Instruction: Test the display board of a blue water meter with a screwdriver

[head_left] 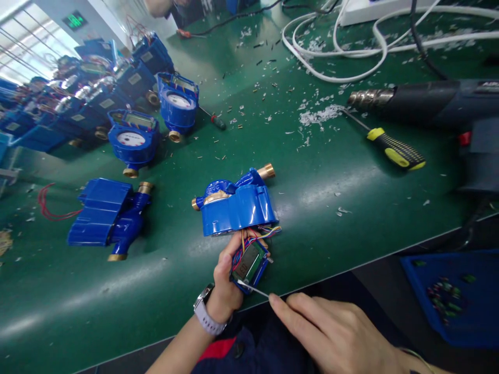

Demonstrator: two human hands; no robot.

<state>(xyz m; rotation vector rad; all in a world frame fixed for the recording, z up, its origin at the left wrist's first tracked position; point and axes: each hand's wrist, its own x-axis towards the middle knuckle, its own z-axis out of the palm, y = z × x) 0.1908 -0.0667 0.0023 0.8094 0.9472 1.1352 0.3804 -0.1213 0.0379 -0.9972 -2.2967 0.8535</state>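
Observation:
My left hand (227, 280) is closed around a small circuit board with an LCD display (248, 262), tilted near the table edge. Coloured wires run from the board toward the blue water meter (239, 208) lying just beyond it, with brass threaded ends. In my right hand (327, 327) is a thin pale stick (255, 290), pinched between the fingers. Its whitish tip is at the board's lower corner; whether it touches cannot be told, and the stick's other end is hidden by the hand.
Another blue meter (101, 213) with red wires lies at left, two more with white dials (132, 139) stand behind, near many stacked units. A yellow-black screwdriver (397, 149), heat gun (429, 101) and white cable (339, 79) occupy the right. A blue tray (463, 322) sits below the table edge.

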